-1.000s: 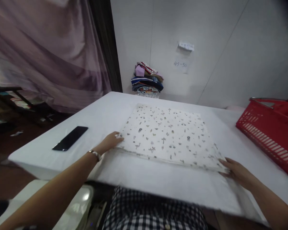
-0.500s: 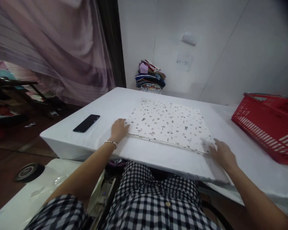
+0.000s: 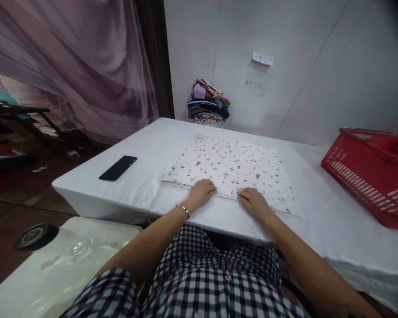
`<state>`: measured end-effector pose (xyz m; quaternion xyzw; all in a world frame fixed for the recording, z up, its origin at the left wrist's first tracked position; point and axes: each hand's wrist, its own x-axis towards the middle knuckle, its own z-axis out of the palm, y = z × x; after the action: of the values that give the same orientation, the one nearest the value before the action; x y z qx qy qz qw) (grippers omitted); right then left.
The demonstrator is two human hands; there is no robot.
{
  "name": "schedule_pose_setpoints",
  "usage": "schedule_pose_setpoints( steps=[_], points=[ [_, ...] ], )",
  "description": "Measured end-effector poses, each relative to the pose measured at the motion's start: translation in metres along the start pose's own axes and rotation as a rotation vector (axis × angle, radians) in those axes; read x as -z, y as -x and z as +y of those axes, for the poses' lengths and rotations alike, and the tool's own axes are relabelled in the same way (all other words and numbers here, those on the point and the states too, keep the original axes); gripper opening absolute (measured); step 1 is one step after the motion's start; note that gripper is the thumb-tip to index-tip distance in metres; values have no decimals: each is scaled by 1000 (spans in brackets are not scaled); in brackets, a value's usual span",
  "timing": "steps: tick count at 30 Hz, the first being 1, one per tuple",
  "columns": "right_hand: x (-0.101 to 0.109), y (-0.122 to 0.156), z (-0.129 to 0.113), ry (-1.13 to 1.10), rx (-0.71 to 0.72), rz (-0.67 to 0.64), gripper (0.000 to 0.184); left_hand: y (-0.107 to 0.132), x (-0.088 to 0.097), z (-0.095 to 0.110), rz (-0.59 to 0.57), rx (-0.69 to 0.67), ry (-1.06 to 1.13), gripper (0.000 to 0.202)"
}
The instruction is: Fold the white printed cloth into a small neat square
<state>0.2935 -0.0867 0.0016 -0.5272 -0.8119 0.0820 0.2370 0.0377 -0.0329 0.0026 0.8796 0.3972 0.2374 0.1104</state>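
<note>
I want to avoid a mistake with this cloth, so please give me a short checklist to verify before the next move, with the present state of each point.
1. Left hand and right hand both at the near edge of the printed cloth: ok.
2. Cloth spread broadly flat on the white table: ok.
3. Phone apart from the cloth, to its left: ok.
4. Red basket apart from the cloth, to its right: ok.
5. Layers aligned along the whole near edge: cannot tell; the hands cover part of it.
6. Fingers gripping firmly: cannot tell.
</note>
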Motion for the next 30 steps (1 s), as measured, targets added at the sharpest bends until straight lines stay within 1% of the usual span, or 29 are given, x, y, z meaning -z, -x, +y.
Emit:
schedule_pose_setpoints(
  steps=[4, 6, 8, 13, 18, 21, 27, 30],
  points=[
    [-8, 1, 3, -70, -16, 86, 22, -1, -1, 0, 23, 29, 43, 22],
    [-10, 2, 1, -99, -28, 142, 23, -1, -1, 1, 35, 35, 57, 22],
    [-10, 4, -2, -104, -21, 170, 23, 0, -2, 3, 42, 29, 57, 22],
    [-7, 6, -7, -38, 58, 112, 22, 4, -2, 3, 24, -12, 13, 22],
    [-7, 7, -6, -3, 84, 92, 18, 7, -2, 0, -6, -77, -11, 20],
    [-8, 7, -5, -33, 67, 107, 18, 7, -3, -2, -12, -71, -17, 19],
    [-10, 5, -1, -151, -6, 130, 17, 5, -5, -3, 23, -39, 32, 22],
    [-11, 4, -1, -152, -24, 154, 19, 6, -6, -2, 40, -47, 31, 25]
  ],
)
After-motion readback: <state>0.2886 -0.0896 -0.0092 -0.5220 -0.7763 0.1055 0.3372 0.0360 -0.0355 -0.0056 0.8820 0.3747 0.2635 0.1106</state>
